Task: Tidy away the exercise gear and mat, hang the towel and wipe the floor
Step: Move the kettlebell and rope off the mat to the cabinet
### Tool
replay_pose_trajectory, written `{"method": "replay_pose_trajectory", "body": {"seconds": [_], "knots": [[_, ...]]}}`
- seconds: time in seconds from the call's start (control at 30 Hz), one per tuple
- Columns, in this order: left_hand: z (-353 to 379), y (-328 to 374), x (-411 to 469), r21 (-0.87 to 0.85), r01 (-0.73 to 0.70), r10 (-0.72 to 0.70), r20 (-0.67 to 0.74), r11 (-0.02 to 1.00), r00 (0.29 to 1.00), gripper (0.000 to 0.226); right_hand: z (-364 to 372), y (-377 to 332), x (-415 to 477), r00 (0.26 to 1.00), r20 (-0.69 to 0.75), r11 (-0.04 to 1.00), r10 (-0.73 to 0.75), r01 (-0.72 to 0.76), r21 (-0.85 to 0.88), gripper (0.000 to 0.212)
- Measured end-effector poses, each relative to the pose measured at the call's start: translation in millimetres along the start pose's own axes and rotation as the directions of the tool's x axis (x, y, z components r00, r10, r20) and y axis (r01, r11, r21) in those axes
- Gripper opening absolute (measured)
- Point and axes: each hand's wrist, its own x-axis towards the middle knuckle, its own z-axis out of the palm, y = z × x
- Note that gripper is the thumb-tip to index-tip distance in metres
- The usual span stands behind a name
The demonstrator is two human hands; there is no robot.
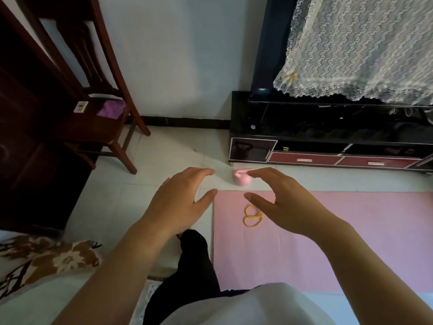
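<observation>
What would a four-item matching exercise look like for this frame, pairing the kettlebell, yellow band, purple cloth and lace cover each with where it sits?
Things:
1. kettlebell
2. yellow band
3. purple cloth
4. lace cover

Places:
A. on the chair seat
B. draped over the television
C. on the bare floor tiles
D. on the pink mat

Pairs: 1-C, 2-D, 3-A, 4-B.

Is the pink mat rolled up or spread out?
Spread out: the pink mat lies flat on the tiled floor, with a yellow band lying on it.
</observation>
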Motion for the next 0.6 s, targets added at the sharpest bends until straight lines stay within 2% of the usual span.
{"method": "replay_pose_trajectory", "body": {"seconds": [0.3, 0.47, 0.6], "knots": [[-82, -131, 150, 0.017, -0.049, 0.047, 0.076, 0.999, 0.996, 0.047, 10, -62, 196, 0.999, 0.011, 0.999, 0.050, -0.050, 0.004, 0.052], [-146, -192, 215, 0.043, -0.069, 0.066, 0.077, 0.997, 0.995, 0.048, 5, -105, 295, 0.999, 0.042, 1.000, -0.020, 0.019, 0.014, 0.054], [-173, -219, 265, 0.029, -0.084, 0.083, 0.036, 0.996, 0.996, 0.047, -5, -119, 351, 0.999, 0.005, 0.998, -0.051, 0.051, 0.039, 0.054]]}}
